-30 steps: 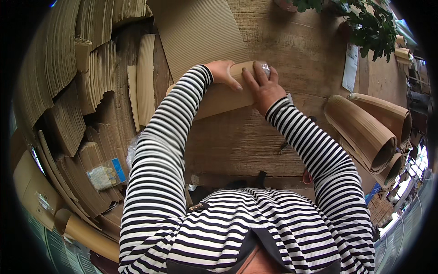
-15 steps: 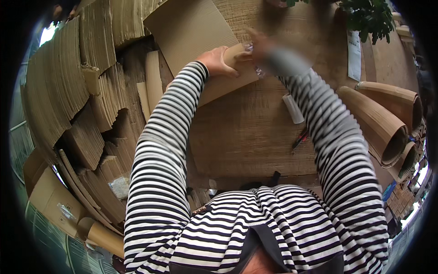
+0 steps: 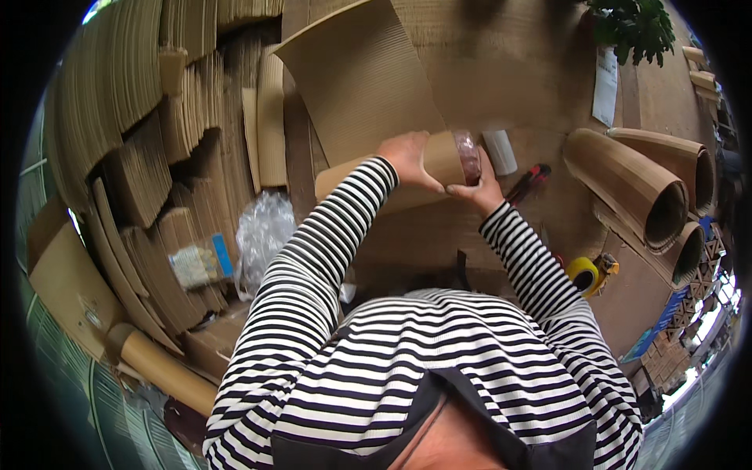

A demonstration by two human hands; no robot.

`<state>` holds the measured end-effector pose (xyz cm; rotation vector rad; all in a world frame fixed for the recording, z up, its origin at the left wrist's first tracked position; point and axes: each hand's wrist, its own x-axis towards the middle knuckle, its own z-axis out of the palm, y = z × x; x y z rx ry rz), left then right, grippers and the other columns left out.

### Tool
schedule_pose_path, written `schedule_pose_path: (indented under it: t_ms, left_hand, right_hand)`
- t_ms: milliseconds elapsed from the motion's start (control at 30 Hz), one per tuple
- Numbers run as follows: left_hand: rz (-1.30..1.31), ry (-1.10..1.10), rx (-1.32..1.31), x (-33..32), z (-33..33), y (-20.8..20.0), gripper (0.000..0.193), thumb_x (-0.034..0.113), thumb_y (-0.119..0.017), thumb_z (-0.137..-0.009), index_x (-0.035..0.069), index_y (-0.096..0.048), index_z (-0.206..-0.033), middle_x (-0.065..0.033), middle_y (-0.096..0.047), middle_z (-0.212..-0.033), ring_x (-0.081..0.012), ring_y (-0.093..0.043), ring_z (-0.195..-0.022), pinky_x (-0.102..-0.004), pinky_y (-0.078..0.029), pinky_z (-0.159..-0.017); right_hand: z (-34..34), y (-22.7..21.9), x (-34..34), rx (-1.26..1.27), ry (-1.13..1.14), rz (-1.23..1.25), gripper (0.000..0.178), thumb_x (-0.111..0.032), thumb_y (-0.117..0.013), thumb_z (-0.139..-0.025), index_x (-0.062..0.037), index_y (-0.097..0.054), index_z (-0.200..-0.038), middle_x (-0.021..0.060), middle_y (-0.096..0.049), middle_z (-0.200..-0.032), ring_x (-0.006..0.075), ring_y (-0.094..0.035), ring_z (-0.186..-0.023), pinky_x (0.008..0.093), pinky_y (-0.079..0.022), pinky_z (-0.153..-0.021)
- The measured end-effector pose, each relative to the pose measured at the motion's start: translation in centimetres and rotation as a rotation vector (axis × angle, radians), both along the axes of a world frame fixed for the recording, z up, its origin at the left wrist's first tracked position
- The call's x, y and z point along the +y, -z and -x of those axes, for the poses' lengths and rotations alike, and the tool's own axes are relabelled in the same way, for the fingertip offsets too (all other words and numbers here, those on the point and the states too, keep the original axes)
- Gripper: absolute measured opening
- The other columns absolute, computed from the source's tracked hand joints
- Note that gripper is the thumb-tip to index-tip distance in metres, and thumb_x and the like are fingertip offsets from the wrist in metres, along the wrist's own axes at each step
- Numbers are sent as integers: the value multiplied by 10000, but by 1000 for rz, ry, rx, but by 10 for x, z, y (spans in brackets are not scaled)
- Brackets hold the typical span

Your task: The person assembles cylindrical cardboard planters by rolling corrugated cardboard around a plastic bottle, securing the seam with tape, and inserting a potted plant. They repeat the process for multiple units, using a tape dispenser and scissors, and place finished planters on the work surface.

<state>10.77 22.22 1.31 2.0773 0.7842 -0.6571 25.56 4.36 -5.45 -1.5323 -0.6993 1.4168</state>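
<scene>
A corrugated cardboard sheet (image 3: 364, 82) lies across the table, its near part curled into a roll (image 3: 442, 159). My left hand (image 3: 409, 159) is clasped over the middle of that roll, thumb along the near side. At the roll's right end a clear, reddish plastic-wrapped item (image 3: 468, 157) shows; its kind is unclear. My right hand (image 3: 486, 186) grips this end, thumb toward me and fingers around the far side, partly hidden. A clear plastic cylinder (image 3: 500, 153) lies just beyond my right hand. Beside it rests a red and black hand tool (image 3: 529, 182).
Stacks of folded cardboard (image 3: 125, 78) crowd the left side, with a crumpled clear plastic bag (image 3: 265, 235) beside them. Large cardboard rolls (image 3: 627, 184) lie at the right. A yellow tape roll in a dispenser (image 3: 583, 276) sits near my right forearm. A leafy plant (image 3: 634, 31) stands far right.
Both hands and the curled part of the sheet have come nearer to me. My right hand, blurred and reaching past the roll before, now grips its right end. The view has shifted too.
</scene>
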Motion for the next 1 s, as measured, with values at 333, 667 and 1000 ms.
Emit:
schedule_pose_path:
  t_ms: [333,667,1000]
  left_hand:
    - [29,-14,-34,-82,44,34,1053,574,-891,-535,-13,-531,-1332,-218,-634,-1263,-361,-608,-1182,-432,-485,-1006]
    - [124,20,-69,-79,31,23,709,534,-831,-658,80,-723,-1192,-180,-657,-1299,-318,-638,-1165,-408,-513,-972]
    - [-58,-200,-275,-90,9,40,670,519,-794,-699,84,-719,-1203,-170,-658,-1302,-326,-636,-1169,-455,-504,-957]
  right_hand:
    - [31,-79,-65,-1030,-609,-108,1162,-193,-921,-599,-45,-263,-1546,228,-337,-1544,386,-388,-1407,480,-334,-1167]
    - [57,-78,23,-1225,-1248,293,1155,-410,-897,-633,-94,-250,-1536,195,-318,-1577,373,-410,-1405,505,-373,-1136]
    - [25,-33,4,-1302,-1503,-66,1364,-412,-976,-497,-79,-182,-1555,159,-340,-1534,372,-291,-1441,472,-327,-1189]
